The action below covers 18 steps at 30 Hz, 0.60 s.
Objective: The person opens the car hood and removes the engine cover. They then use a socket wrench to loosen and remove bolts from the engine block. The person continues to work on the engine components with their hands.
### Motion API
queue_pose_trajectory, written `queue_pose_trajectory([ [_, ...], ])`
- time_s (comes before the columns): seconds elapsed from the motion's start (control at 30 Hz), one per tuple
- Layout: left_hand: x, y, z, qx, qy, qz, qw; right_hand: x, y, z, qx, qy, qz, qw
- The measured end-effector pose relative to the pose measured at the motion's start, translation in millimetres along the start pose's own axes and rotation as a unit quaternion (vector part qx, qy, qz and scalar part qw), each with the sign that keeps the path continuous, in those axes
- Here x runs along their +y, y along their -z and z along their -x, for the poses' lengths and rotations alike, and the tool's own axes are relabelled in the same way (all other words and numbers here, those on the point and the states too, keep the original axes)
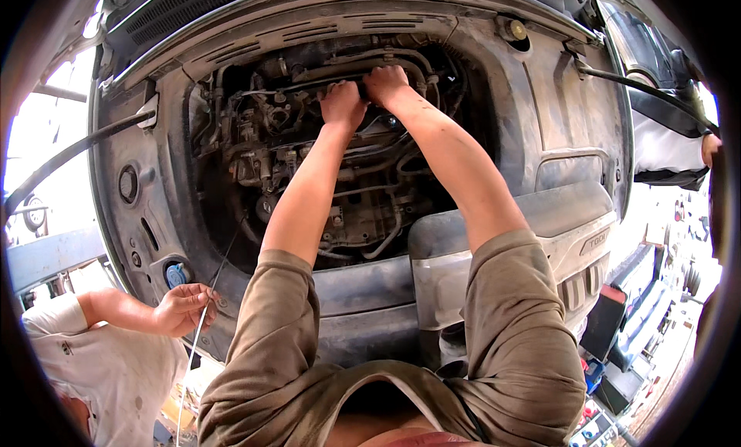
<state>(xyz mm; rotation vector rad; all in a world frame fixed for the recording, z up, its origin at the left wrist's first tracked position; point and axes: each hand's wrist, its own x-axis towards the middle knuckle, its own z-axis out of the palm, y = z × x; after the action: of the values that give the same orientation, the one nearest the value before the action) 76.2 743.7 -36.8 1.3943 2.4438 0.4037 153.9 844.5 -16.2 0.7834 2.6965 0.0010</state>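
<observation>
Both my forearms reach over the grimy engine (363,215) toward the back of the open engine bay. My left hand (343,99) is closed near some dark hoses and fittings, with what its fingers hold hidden. Just right of it and a little higher, my right hand (386,84) also has curled fingers, on a dark part I cannot make out, beside a pipe (413,61). A grey plastic engine cover (571,204) rests at the lower right of the bay, beneath my right arm.
At lower left, a co-worker's hand (185,308) grips a long thin rod (193,354) reaching toward the engine. Another person (664,154) stands at right. Bonnet struts (77,154) flank the bay. A blue reservoir cap (176,274) sits at left. A cluttered cart (633,316) stands at lower right.
</observation>
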Motion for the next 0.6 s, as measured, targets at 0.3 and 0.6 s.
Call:
queue_pose_trajectory([
  [0.3,5,-17,-13,0.037,-0.067,-0.004,0.997,105,39,169,0.105,-0.022,-0.160,0.981],
  [0.6,1,-17,-21,-0.071,0.015,0.119,0.990,122,63,345,0.224,-0.150,-0.379,0.885],
])
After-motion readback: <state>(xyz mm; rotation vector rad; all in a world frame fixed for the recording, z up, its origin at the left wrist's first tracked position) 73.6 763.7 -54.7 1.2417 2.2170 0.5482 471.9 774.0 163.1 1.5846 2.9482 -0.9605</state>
